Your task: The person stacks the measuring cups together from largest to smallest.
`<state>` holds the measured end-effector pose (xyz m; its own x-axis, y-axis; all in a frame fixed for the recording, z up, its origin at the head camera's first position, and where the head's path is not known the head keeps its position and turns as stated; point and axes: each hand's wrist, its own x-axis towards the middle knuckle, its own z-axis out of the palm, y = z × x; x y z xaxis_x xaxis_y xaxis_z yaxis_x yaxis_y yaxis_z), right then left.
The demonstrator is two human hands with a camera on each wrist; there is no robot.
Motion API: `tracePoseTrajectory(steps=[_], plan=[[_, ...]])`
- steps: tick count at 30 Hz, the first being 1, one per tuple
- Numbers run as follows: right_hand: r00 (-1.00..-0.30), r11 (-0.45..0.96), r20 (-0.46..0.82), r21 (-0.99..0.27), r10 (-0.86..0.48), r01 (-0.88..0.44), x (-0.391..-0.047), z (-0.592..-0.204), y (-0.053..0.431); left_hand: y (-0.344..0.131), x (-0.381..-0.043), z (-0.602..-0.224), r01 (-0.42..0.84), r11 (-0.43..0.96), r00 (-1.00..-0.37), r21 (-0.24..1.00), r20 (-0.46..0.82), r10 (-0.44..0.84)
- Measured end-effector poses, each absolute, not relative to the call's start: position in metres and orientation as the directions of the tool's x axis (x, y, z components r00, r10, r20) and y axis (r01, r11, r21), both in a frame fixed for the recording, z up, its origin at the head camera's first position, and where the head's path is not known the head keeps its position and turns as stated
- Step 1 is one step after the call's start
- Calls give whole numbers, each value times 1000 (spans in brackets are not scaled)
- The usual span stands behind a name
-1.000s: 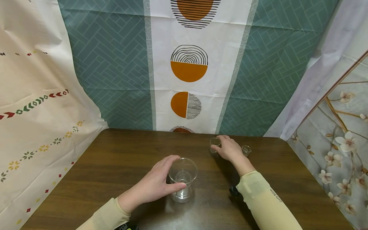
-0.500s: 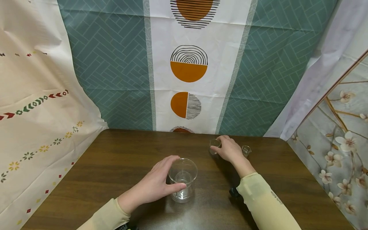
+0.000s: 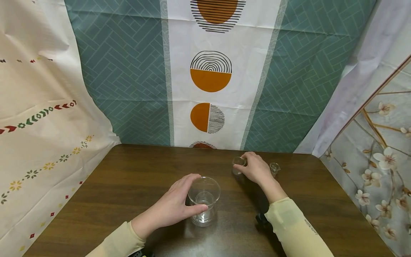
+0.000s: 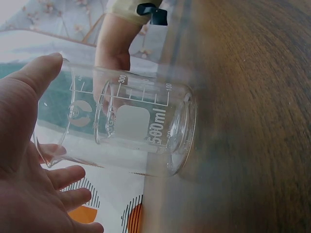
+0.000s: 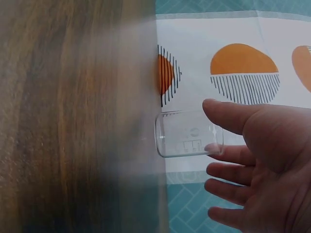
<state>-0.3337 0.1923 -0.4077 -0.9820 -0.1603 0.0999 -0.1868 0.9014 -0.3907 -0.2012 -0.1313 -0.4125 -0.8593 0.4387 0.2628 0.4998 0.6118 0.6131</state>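
A large clear glass beaker (image 3: 214, 205), marked 500ml in the left wrist view, stands upright on the table near the front. My left hand (image 3: 174, 201) holds it at the rim, thumb on the near side and index finger on the far side. Nested within is a smaller glass beaker (image 3: 204, 197). Farther back, my right hand (image 3: 255, 168) pinches a small clear beaker (image 5: 182, 138) near its rim between thumb and index finger; the other fingers stick out loosely. That beaker is upright, its base right at the table surface.
Just right of my right hand stands a tiny glass beaker (image 3: 274, 168) with a spout, partly hidden by the wrist. The brown wooden table (image 3: 144, 171) ends at a patterned curtain (image 3: 212, 117) behind. Cloths hang at both sides.
My right hand and the small beaker have shifted slightly toward me and to the left. The left hand and the large beaker have stayed in place.
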Motion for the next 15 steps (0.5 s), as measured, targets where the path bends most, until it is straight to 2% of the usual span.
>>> tracePoseTrajectory(steps=[15], plan=[[-973, 890, 146, -399, -178, -222, -317, -400, 190, -132, -202, -413, 483, 617, -868, 622, 245, 432]])
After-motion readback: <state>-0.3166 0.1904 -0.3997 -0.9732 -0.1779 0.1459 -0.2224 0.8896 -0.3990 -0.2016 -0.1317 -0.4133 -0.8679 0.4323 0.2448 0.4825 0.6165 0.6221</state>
